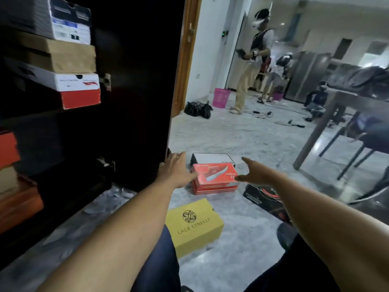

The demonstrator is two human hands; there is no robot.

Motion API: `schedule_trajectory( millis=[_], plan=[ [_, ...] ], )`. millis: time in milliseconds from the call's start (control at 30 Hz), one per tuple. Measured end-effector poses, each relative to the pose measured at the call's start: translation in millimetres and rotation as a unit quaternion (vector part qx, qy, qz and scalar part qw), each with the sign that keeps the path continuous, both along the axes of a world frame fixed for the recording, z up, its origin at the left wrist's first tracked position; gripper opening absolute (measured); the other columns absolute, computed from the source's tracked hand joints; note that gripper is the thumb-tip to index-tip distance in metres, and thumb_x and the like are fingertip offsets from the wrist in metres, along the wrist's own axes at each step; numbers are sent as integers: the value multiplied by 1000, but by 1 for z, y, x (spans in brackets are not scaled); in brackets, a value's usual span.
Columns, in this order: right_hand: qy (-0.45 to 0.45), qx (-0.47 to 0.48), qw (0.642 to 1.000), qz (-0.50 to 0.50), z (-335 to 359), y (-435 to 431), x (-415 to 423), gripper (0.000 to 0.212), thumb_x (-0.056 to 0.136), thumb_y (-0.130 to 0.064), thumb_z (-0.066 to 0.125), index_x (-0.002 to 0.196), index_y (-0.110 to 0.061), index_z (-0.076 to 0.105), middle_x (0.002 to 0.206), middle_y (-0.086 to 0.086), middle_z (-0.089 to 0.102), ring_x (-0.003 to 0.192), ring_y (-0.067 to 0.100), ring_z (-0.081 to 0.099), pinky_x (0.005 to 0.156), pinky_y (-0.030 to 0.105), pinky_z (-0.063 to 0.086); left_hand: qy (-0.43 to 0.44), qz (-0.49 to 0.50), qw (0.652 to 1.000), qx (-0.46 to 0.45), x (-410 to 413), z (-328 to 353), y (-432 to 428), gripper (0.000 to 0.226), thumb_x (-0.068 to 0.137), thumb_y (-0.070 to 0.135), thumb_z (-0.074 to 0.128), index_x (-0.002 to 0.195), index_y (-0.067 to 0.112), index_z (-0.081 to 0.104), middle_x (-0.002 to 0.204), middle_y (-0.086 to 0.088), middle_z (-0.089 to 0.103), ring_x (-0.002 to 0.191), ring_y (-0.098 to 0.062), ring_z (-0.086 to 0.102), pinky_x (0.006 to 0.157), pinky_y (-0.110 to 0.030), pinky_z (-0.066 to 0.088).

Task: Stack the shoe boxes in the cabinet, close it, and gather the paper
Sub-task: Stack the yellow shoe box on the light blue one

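Observation:
A red shoe box point(214, 175) lies on the floor with a white and black box point(212, 158) just behind it. My left hand point(175, 167) is at the red box's left end, fingers spread, and my right hand point(253, 171) is at its right end, also spread. A yellow box point(194, 225) sits nearer to me, and a black box point(263, 200) lies to the right under my right forearm. The dark cabinet point(130, 91) stands open on the left, with several boxes point(73, 60) stacked on its shelves. Crumpled paper point(117, 194) lies by the cabinet's base.
A table point(345, 102) with chairs stands on the right. A person point(250, 66) stands further back near a pink bin point(220, 97) and black bags point(199, 109). Cables run over the marble floor. My knees are at the bottom of the view.

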State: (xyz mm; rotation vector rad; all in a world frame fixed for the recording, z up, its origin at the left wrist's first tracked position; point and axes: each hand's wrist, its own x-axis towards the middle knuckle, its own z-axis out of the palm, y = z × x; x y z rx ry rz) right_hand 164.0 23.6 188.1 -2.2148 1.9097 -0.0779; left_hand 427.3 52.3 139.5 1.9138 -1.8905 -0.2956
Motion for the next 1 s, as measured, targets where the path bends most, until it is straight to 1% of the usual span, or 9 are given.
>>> schedule_trajectory(
  millis=[67, 167, 300, 400, 500, 633, 833, 933, 1000],
  plan=[
    [15, 2, 999, -50, -7, 8, -30, 86, 90, -41, 69, 155, -9, 23, 158, 14, 34, 142, 30, 38, 111, 33, 32, -10, -25, 1000, 3, -10, -4, -7, 82, 82, 63, 62, 144, 17, 35, 150, -7, 39, 139, -27, 37, 107, -44, 36],
    [17, 30, 997, -62, -28, 14, -63, 75, 89, -44, 68, 148, -10, 37, 153, 11, 42, 134, 28, 46, 109, 33, 37, -34, -41, 999, 12, -18, -14, -18, 81, 80, 61, 64, 143, 18, 37, 147, -7, 42, 136, -29, 39, 107, -46, 37],
    [10, 51, 994, -99, -67, 9, -84, 96, 82, -54, 70, 156, -14, 22, 154, 10, 40, 138, 28, 42, 113, 35, 34, -62, -59, 996, 33, -26, -32, -37, 86, 77, 66, 63, 145, 21, 34, 146, -5, 43, 135, -26, 40, 105, -48, 38],
    [-12, 74, 992, -98, -100, -3, -85, 97, 85, -54, 69, 157, -13, 19, 158, 10, 35, 142, 29, 37, 115, 37, 32, -63, -59, 995, 58, -38, -48, -46, 85, 79, 64, 63, 147, 22, 33, 147, -5, 43, 136, -26, 41, 107, -45, 36],
    [-35, 98, 991, -79, -133, -18, -82, 94, 88, -49, 68, 157, -11, 16, 162, 10, 25, 147, 27, 28, 117, 36, 26, 0, -7, 996, 86, -52, -82, -41, 80, 84, 62, 60, 147, 22, 34, 152, -2, 40, 138, -25, 40, 105, -40, 36],
    [-77, 133, 986, -69, -174, -42, -74, 99, 85, -48, 72, 158, -14, 13, 161, 12, 25, 146, 28, 31, 115, 38, 30, 19, 41, 984, 170, -54, -156, -26, 101, 79, 74, 57, 156, 20, 18, 161, -2, 25, 146, -24, 28, 113, -45, 32],
    [-143, 194, 969, -62, -242, -48, -63, 104, 81, -47, 76, 158, -14, 13, 161, 10, 27, 146, 26, 30, 114, 35, 31, 68, 148, 962, 220, -31, -224, -10, 123, 64, 81, 67, 156, 19, 15, 162, -3, 22, 148, -26, 23, 112, -50, 33],
    [-175, 211, 960, -65, -270, -49, -59, 108, 79, -46, 78, 158, -15, 12, 161, 8, 25, 147, 25, 28, 115, 35, 30, 121, 192, 941, 251, -23, -252, -4, 127, 51, 84, 71, 152, 24, 22, 154, -2, 36, 140, -28, 36, 104, -49, 43],
    [-191, 222, 954, -67, -282, -52, -56, 109, 80, -43, 79, 158, -15, 9, 162, 9, 23, 148, 25, 26, 114, 34, 29, 164, 215, 928, 258, -11, -285, -4, 117, 33, 87, 74, 132, 36, 36, 130, 4, 53, 119, -28, 54, 83, -49, 56]
  ],
)
